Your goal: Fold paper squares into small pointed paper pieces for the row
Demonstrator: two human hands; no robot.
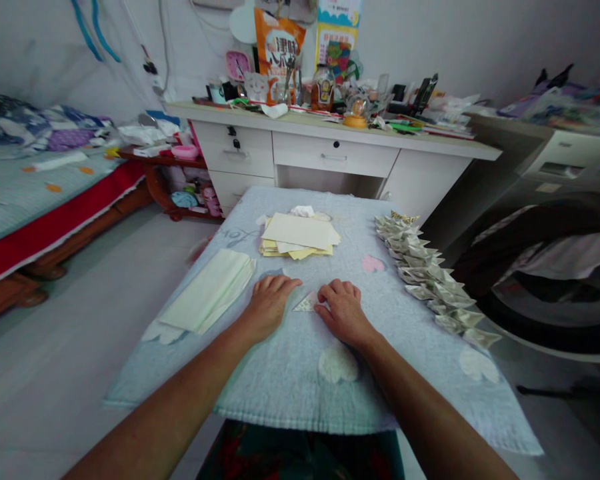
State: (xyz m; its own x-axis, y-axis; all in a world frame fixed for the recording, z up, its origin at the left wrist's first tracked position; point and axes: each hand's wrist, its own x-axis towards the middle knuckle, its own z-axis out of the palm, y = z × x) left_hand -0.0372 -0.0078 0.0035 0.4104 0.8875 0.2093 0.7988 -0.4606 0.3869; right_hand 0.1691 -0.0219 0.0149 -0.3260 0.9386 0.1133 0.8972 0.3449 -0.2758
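A small patterned piece of folded paper (306, 303), pointed at its left end, lies on the cloth-covered table between my hands. My right hand (344, 311) is over its right end, fingers curled and thumb against it, hiding part of the paper. To the left of it, my left hand (269, 303) rests palm down on the cloth, fingers stretched, thumb out toward the paper, holding nothing. Beyond my hands is a stack of pale and yellow paper sheets (300, 230). Left of my left hand lies a pile of long pale-green sheets (207, 290).
Rows of folded pointed paper pieces (425, 267) run along the table's right side. A white desk (336, 157) crowded with jars and packets stands behind. A bed (55, 193) is at left, and a front-loading washing machine (555, 267) at right.
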